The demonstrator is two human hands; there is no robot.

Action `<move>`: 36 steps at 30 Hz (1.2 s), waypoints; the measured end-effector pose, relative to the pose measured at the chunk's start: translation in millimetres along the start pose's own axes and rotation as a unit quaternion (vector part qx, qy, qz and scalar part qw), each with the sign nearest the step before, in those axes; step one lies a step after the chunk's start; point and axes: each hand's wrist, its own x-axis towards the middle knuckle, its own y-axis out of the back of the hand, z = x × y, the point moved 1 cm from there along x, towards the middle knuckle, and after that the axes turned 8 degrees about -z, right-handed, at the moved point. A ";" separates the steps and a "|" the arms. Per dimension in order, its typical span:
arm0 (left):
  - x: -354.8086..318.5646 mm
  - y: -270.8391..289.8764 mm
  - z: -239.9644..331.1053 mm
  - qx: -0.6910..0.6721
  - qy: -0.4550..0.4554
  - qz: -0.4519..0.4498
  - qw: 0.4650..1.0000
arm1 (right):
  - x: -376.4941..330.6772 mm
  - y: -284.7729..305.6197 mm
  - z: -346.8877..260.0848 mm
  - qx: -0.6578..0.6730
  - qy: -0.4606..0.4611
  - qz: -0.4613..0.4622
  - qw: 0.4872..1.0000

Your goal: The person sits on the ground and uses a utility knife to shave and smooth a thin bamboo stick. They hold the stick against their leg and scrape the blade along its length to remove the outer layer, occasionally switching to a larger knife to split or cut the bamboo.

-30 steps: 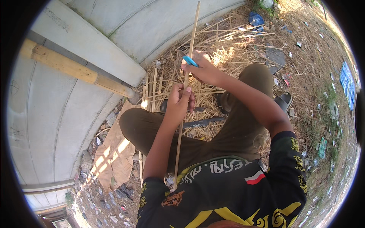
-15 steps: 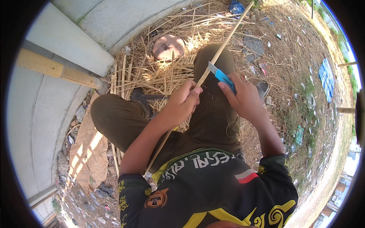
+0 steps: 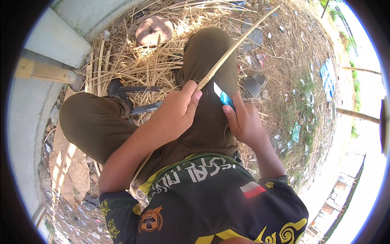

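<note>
My left hand (image 3: 178, 106) is closed around a long, thin bamboo strip (image 3: 236, 45). The strip slants up to the far right, across my right knee, and its near end runs back under my left forearm. In my right hand (image 3: 247, 120) is a box cutter (image 3: 226, 99) with a blue handle. Its bare blade points up and to the left, a little apart from the strip and to its right. Both hands are over my right thigh, in dark brown trousers.
Cut bamboo strips (image 3: 97, 67) and shavings cover the ground ahead. Among them sit a round pinkish block (image 3: 154, 30), a hammer-like tool (image 3: 134, 88) and a saw-like blade (image 3: 147, 107). A grey sandal (image 3: 254, 86) lies right of my knee. A concrete wall (image 3: 24, 134) and bamboo pole (image 3: 46, 70) bound the left.
The box cutter's blade has come off the strip and is now apart from it, lower and nearer me. The strip has tilted further right. The whole view has shifted.
</note>
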 end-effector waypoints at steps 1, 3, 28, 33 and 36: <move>-0.6 -0.6 -0.4 -0.009 0.003 -0.012 1.000 | -0.9 0.4 0.1 0.019 -0.010 -0.007 1.000; -5.1 -12.8 -4.6 0.003 -0.043 -0.011 0.999 | -0.5 -1.0 -2.7 -0.015 0.009 -0.007 1.000; -12.4 -18.9 -6.9 0.017 -0.021 -0.038 0.999 | -7.2 -12.9 -11.9 -0.043 -0.048 -0.008 0.998; -18.8 -27.6 -5.6 0.058 0.023 -0.007 0.998 | -7.6 -19.1 -9.7 -0.103 -0.032 0.033 0.994; -23.7 -32.1 -8.0 0.085 0.026 0.001 0.996 | -11.0 -21.4 -6.2 -0.130 -0.031 0.036 0.990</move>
